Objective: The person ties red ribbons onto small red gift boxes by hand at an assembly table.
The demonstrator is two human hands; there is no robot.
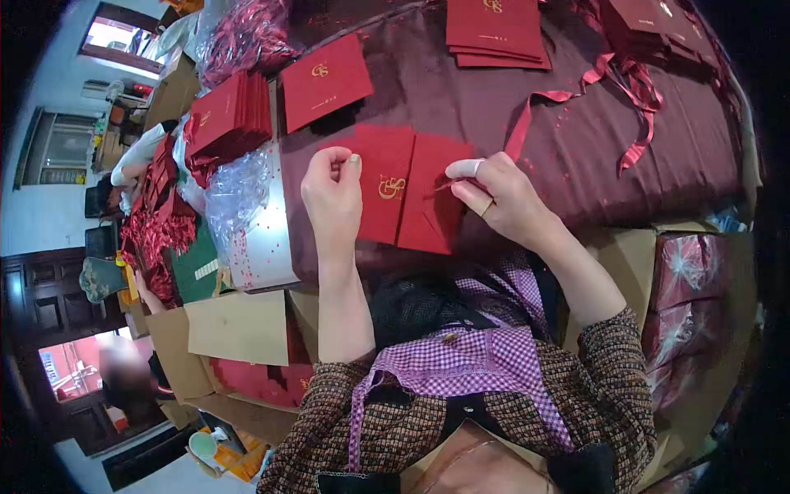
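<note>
A red card bag or folder [380, 156] with a gold logo lies on the dark red cloth in front of me, its right part [440, 165] overlapping along a vertical edge. My left hand [333, 198] is closed in a pinch at its left side; what the fingers hold, if anything, is hidden. Over the right part, my right hand [506, 202] is closed, thumb against fingers, with white tape round one finger. A thin red strand [436, 190] runs from these fingertips toward the red card.
Another red bag [327, 81] lies beyond my left hand, beside a red stack [229, 119]. More stacks [498, 33] stand at the back. A loose red ribbon [568, 95] lies on the right. Open cartons [239, 325] flank me. A person's sleeve [140, 156] shows at far left.
</note>
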